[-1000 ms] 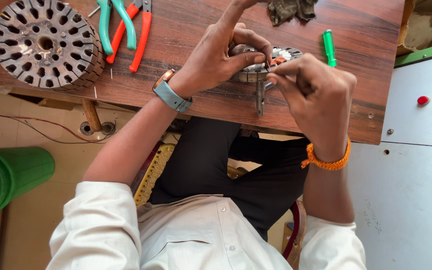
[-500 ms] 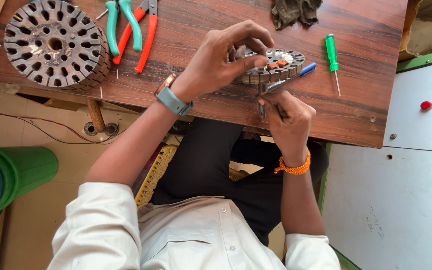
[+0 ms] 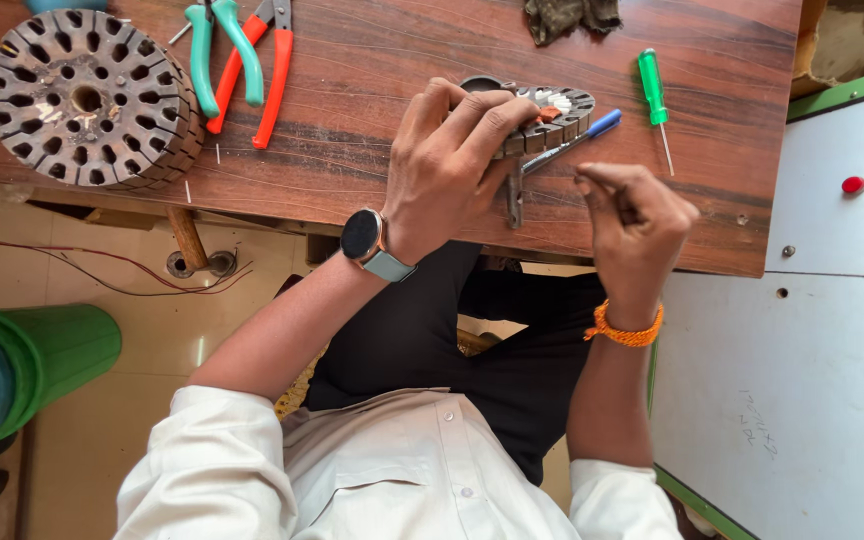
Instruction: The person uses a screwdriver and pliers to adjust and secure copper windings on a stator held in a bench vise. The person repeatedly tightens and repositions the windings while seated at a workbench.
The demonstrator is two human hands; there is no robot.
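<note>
Steel stator core (image 3: 552, 115) is being clamped under the left hand (image 3: 452, 165); the right hand (image 3: 637, 215) is pinching something unseen, better kept steady.

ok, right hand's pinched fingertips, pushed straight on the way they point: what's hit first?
Probably the blue-handled tool lying beside the slotted metal stator core that the left hand holds. The right hand points up-left at it; depth is unclear.

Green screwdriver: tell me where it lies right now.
In the head view the green screwdriver lies on the wooden table at upper right, just right of the slotted metal core under the left hand, tip toward the person.
</note>
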